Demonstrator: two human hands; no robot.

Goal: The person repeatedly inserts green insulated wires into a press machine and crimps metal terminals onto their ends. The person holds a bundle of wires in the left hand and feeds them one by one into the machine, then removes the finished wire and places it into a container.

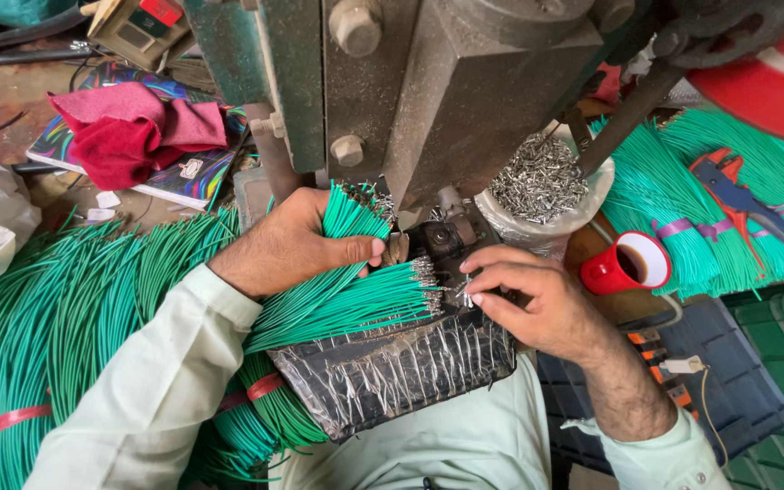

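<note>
Beneath the grey press (465, 100), the left hand (288, 245) grips a fan of green wires (338, 299) while the right hand (528, 295) pinches a small metal terminal (466, 292).

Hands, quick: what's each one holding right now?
Left hand: closed around a bunch of green wires.
Right hand: fingertips pinching a small metal terminal.

Two hands work here, the left hand (288, 245) and the right hand (537, 304), beside one red cup (632, 265), one red-and-blue wire stripper (741, 195), one crumpled red cloth (129, 136), one bag of metal terminals (540, 181) and green wires (65, 308) too many to count.
</note>
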